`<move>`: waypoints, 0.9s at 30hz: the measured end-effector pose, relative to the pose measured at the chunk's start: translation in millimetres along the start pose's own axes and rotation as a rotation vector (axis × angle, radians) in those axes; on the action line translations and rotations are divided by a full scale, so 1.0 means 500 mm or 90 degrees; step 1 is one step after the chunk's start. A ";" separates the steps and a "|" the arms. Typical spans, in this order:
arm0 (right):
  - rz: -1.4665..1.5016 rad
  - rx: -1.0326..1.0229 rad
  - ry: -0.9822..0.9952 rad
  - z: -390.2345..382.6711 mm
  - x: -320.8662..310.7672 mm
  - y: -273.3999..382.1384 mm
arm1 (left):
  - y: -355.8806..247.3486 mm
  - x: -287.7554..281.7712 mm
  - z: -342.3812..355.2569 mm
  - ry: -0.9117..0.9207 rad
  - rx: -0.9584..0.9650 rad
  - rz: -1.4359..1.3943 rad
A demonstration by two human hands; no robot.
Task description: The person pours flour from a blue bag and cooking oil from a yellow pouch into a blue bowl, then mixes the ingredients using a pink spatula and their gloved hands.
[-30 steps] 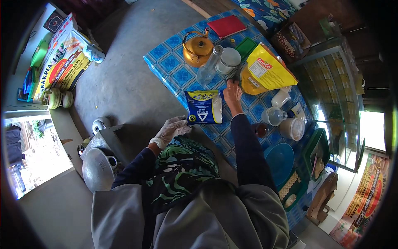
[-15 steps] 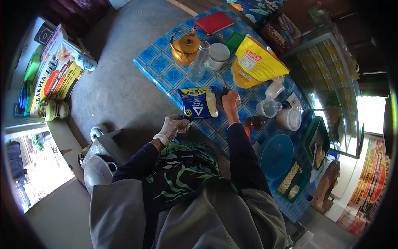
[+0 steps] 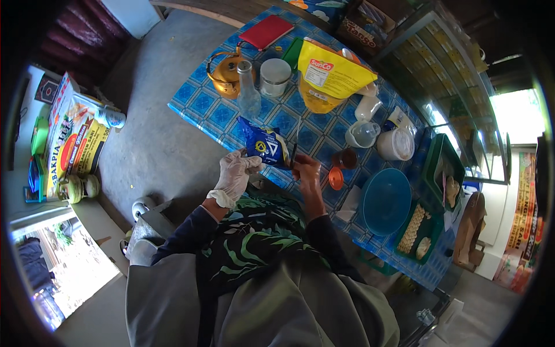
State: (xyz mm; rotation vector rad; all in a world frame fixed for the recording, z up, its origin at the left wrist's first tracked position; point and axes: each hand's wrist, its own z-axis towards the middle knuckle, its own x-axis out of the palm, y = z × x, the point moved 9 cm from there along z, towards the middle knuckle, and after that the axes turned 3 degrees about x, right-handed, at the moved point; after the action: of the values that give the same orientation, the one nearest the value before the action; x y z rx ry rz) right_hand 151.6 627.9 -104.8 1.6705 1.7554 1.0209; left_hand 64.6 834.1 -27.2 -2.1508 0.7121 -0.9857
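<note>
My left hand (image 3: 234, 176), in a translucent glove, pinches the lower left of a blue plastic packet (image 3: 265, 146) with white contents seen earlier, now tilted at the table's near edge. My bare right hand (image 3: 306, 173) is closed at the packet's right end on a slim metal-bladed tool (image 3: 295, 137) with a dark handle, too small to tell whether knife or scissors. Its blade points away from me. An orange lid (image 3: 336, 178) lies beside my right hand, near a reddish-brown jar (image 3: 345, 158). A glass bottle (image 3: 248, 96) stands just beyond the packet.
The blue-checked table (image 3: 191, 103) holds a gold kettle (image 3: 224, 78), white-lidded jar (image 3: 275, 77), yellow pouch (image 3: 329, 81), red pouch (image 3: 266, 32), white tubs (image 3: 395, 144), blue bowl (image 3: 385, 202) and green trays (image 3: 439, 146). A glass cabinet (image 3: 439, 87) stands rightward. Metal pots (image 3: 144, 243) are low left.
My left hand has taken hold of the packet and tilted it. My right hand has drawn the bladed tool toward me, to the packet's right end. The view has shifted somewhat.
</note>
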 end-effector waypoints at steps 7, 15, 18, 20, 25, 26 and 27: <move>0.071 -0.094 -0.010 -0.069 -0.011 0.039 | -0.076 0.079 0.006 0.138 0.063 0.135; 0.184 -0.300 0.014 -0.086 0.028 0.117 | -0.145 0.293 0.014 0.405 0.393 0.854; 0.225 -0.348 0.028 -0.092 0.034 0.187 | -0.113 0.300 0.050 0.357 0.406 0.850; 0.120 -0.309 0.025 -0.068 0.032 0.200 | -0.114 0.313 0.088 0.308 0.430 0.896; 0.126 -0.237 0.013 -0.049 0.056 0.161 | -0.077 0.262 0.222 0.354 0.284 0.579; 0.134 -0.223 0.012 -0.047 0.061 0.152 | -0.078 0.257 0.238 0.337 0.298 0.534; 0.132 -0.221 0.014 -0.045 0.066 0.147 | -0.079 0.246 0.250 0.319 0.313 0.490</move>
State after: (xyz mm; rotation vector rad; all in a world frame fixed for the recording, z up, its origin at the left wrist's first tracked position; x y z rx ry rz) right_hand 174.2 653.9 -28.4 1.6414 1.3413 1.3527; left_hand 241.9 815.5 -6.1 -1.0534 1.2508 -1.1025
